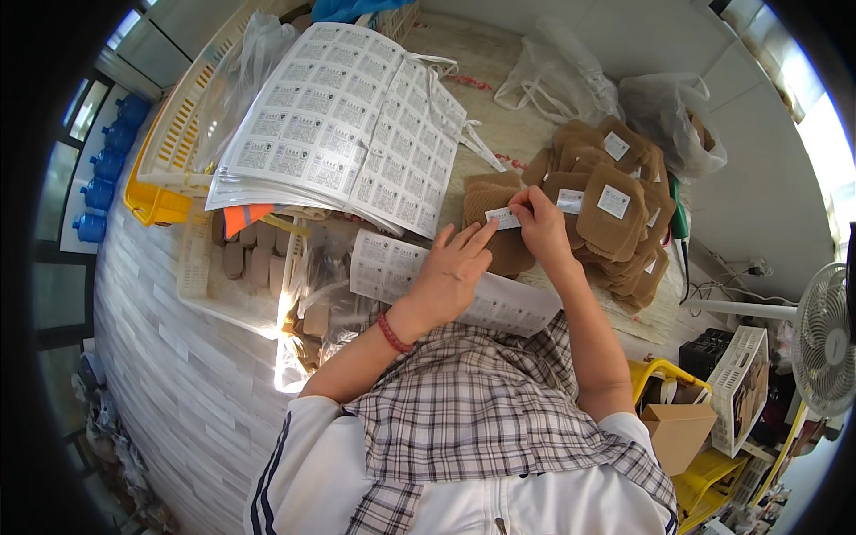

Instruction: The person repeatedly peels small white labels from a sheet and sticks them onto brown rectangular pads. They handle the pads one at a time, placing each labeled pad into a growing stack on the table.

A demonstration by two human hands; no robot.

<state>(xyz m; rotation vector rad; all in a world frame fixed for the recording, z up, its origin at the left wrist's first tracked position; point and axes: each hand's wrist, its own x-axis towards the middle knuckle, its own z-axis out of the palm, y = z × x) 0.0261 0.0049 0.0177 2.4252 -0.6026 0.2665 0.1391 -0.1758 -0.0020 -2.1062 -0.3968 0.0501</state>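
Note:
A small white label (502, 218) lies on a folded brown knit piece (489, 198), at the top of a small pile in front of me. My right hand (540, 221) pinches the label's right end between thumb and fingers. My left hand (452, 271), a red beaded bracelet (393, 333) at its wrist, has its fingers stretched out, with a fingertip on the label's left part. Beneath that hand, a strip of printed labels (513, 303) lies across my lap. To the right rises a heap of brown knit pieces (615, 209), several bearing white labels.
A thick stack of label sheets (312, 116) rests on white plastic crates (178, 134) at left. Clear plastic bags (673, 111) lie at the back. At right stand a fan (825, 339), a cardboard box (678, 435) and a white basket (740, 392). Blue water bottles (107, 165) line the far left.

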